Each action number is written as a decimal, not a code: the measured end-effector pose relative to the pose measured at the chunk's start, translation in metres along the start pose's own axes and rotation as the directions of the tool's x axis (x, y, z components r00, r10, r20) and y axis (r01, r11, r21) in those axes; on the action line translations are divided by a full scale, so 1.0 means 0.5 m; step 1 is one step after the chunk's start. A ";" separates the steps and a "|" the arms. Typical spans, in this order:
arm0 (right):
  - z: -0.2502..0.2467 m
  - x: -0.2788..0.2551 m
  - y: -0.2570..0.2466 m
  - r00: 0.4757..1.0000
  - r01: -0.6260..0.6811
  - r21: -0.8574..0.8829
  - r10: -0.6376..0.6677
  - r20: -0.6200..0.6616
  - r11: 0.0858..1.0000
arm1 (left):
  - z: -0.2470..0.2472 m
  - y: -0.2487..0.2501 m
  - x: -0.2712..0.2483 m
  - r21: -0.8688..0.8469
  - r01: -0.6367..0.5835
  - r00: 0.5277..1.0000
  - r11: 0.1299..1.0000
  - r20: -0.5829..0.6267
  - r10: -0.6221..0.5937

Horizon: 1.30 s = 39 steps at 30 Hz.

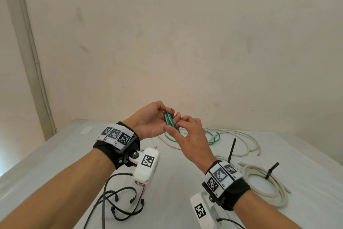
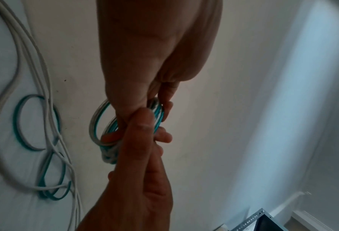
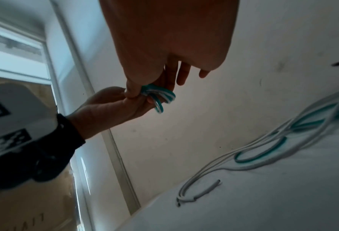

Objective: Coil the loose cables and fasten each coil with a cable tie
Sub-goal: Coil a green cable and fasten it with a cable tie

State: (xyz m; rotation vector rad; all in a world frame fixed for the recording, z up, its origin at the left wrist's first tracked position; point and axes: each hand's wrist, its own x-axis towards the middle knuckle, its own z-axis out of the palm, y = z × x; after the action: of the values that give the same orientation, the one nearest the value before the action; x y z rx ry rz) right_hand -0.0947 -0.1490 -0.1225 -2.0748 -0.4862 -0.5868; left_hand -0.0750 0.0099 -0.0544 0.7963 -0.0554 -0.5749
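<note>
Left fingers (image 1: 169, 111): curled round a small green-and-white wire coil (image 1: 170, 120), thumb and fingertips pinching its loops, raised above the desk (image 1: 55, 154).
Right fingers (image 1: 171, 132): thumb and forefinger pinching the same coil from the near side; other fingers loosely spread.
Left hand (image 1: 151, 122): palm up, left of the coil.
Right hand (image 1: 193, 136): back toward the head camera, touching the left hand at the coil.
Green-and-white wire (image 1: 213, 137): loose tail lying in loops on the desk beneath the hands, among loose white cable (image 1: 246, 136).
White cable coil (image 1: 267, 184): flat on the desk at right, a black cable tie (image 1: 272, 169) standing up from it.
Second black tie (image 1: 232, 148): upright nearer the middle; what it fastens unclear.
Black cord (image 1: 118, 202): tangled on the near desk, below the left wrist.
</note>
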 end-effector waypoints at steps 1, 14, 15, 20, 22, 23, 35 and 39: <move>0.004 -0.002 0.002 0.999 0.035 -0.038 -0.036 -0.026 0.999 | -0.001 0.004 -0.001 0.020 0.018 1.000 1.000 -0.001 -0.018; -0.067 0.031 -0.029 0.977 -0.213 0.453 0.193 0.091 0.866 | -0.009 0.031 -0.043 0.567 0.185 0.982 0.802 -0.144 -0.125; -0.066 0.036 -0.037 0.954 -0.286 0.490 0.197 0.225 0.824 | -0.003 0.024 -0.042 0.596 0.201 0.979 0.777 -0.142 -0.145; -0.042 0.033 -0.058 0.880 -0.370 0.407 0.175 0.441 0.835 | 0.029 0.009 -0.032 0.661 0.249 0.967 0.708 -0.204 -0.150; -0.030 0.024 -0.056 0.911 -0.313 0.321 0.186 0.368 0.894 | 0.030 0.006 -0.030 0.678 0.268 0.958 0.684 -0.263 -0.114; -0.025 0.020 -0.055 0.934 -0.255 0.230 0.177 0.310 0.939 | 0.030 0.003 -0.029 0.697 0.265 0.953 0.666 -0.296 -0.069; -0.029 0.025 -0.079 0.781 -0.570 0.385 0.334 0.527 0.726 | -0.001 -0.035 -0.004 0.864 0.064 0.905 0.499 -0.261 0.336; -0.036 0.036 -0.093 0.740 -0.563 0.233 0.358 0.570 0.792 | 0.007 -0.042 -0.008 0.873 0.115 0.940 0.475 -0.250 0.231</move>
State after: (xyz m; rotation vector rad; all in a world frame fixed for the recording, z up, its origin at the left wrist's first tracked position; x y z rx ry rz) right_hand -0.1093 -0.1380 -0.0728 -1.8312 -0.3026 0.3553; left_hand -0.0892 -0.0019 -0.0659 1.9287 -0.0642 -0.2911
